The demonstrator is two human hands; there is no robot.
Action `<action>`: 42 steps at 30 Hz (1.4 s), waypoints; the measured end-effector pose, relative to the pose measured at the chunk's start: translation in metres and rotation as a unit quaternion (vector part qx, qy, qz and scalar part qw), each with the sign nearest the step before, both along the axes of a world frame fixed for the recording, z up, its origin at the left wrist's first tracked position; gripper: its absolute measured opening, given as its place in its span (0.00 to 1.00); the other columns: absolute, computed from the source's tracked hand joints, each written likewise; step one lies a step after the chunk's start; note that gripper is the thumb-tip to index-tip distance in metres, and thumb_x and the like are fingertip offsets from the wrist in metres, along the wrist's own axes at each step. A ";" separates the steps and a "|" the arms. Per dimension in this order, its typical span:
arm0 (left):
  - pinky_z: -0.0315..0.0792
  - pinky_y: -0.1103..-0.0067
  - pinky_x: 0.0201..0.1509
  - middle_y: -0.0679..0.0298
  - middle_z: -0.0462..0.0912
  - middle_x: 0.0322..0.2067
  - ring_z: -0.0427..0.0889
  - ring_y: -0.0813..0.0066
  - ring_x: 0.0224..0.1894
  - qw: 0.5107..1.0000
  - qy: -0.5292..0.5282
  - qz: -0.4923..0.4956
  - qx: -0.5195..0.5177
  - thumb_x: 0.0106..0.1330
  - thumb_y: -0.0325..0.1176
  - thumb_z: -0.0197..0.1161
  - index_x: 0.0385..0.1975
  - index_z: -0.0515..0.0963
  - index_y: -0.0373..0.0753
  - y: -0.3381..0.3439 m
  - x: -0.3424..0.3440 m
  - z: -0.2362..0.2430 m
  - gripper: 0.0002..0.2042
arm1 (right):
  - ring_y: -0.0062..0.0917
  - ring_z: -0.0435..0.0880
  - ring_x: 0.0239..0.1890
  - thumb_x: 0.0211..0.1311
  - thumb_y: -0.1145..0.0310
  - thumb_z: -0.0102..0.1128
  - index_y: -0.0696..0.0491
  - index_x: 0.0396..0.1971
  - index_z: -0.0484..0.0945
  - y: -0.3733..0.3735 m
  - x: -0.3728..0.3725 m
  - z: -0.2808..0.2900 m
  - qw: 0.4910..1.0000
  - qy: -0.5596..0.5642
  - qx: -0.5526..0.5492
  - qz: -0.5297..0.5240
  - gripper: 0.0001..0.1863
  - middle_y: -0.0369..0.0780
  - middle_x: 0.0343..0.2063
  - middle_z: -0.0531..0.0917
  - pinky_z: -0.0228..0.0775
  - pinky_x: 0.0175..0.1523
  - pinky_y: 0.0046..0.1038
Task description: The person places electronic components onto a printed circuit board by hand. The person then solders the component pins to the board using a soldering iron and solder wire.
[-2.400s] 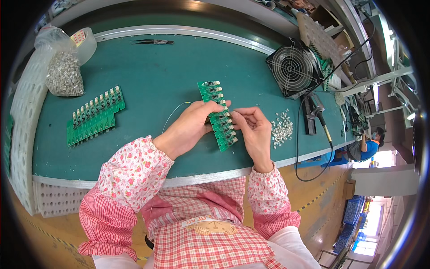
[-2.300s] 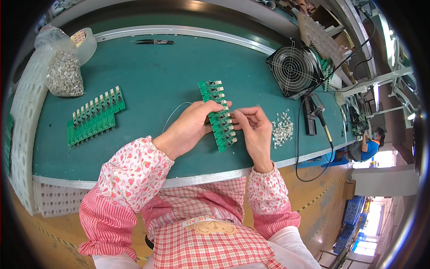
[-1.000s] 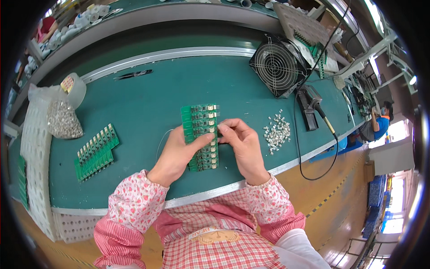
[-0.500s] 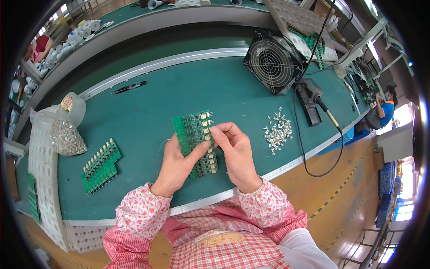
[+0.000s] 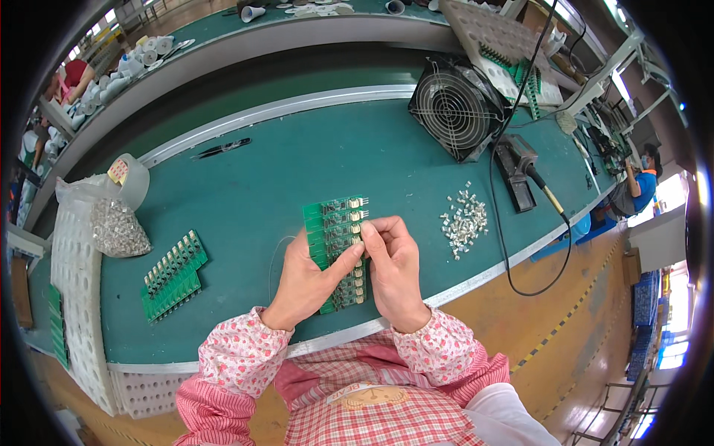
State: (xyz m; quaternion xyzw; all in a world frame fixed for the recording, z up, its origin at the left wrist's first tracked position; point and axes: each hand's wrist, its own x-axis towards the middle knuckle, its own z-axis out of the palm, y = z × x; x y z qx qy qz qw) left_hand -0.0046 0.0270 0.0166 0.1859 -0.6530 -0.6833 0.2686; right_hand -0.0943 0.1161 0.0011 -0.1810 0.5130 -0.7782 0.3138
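Note:
My left hand (image 5: 306, 281) is wrapped round a green circuit board panel (image 5: 318, 223), its thumb lying across the front. Cream connectors run down the panel's right side, and metal pins stick out at the upper ones. At that same edge, my right hand (image 5: 394, 264) is closed in a pinch, thumb and forefinger together against the connectors. Whatever sits between those fingertips is hidden. To the right lies a loose pile of small white connectors (image 5: 465, 221). A second green panel (image 5: 175, 276), with its own connector row, rests on the table at the left.
A black fan (image 5: 455, 108) and a soldering iron (image 5: 549, 195) in its holder stand at the right, its cable looping past the table edge. Black tweezers (image 5: 222, 149) lie farther back. A bag of small parts (image 5: 117, 229), a tape roll (image 5: 135, 182) and white foam trays (image 5: 74, 297) are at the left.
Both hands and the panel sit slightly farther right and lower in view; the whole scene has shifted a little. My left thumb is closer to my right fingertips.

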 end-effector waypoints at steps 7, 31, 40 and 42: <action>0.76 0.81 0.38 0.65 0.81 0.34 0.81 0.79 0.36 0.992 0.002 -0.014 0.129 0.60 0.26 0.63 0.43 0.74 0.33 -0.005 0.000 0.002 0.12 | 0.15 0.73 0.35 0.62 0.67 0.59 0.57 0.38 0.71 0.009 -0.026 0.006 0.997 0.031 0.019 0.074 0.11 0.35 0.32 0.75 0.67 0.40 0.19; 0.80 0.77 0.31 0.64 0.78 0.34 0.82 0.74 0.36 0.959 -0.009 -0.021 0.282 0.61 0.32 0.63 0.41 0.70 0.37 -0.014 0.000 0.002 0.12 | 0.17 0.79 0.31 0.59 0.73 0.59 0.60 0.33 0.77 0.042 -0.080 0.015 0.954 0.231 0.190 0.012 0.06 0.37 0.31 0.82 0.71 0.38 0.18; 0.79 0.77 0.33 0.64 0.78 0.35 0.82 0.73 0.36 0.960 0.000 -0.007 0.278 0.61 0.32 0.62 0.43 0.70 0.37 -0.013 0.000 0.002 0.13 | 0.19 0.80 0.35 0.59 0.72 0.60 0.62 0.42 0.77 0.023 -0.057 0.016 0.972 0.115 0.152 0.140 0.12 0.40 0.36 0.82 0.75 0.42 0.20; 0.79 0.77 0.33 0.64 0.78 0.36 0.82 0.73 0.36 0.967 0.002 -0.004 0.254 0.62 0.31 0.62 0.44 0.70 0.36 -0.013 0.000 0.002 0.14 | 0.20 0.81 0.32 0.60 0.74 0.59 0.63 0.39 0.76 0.018 -0.051 0.015 0.980 0.149 0.104 0.081 0.10 0.42 0.35 0.82 0.75 0.41 0.20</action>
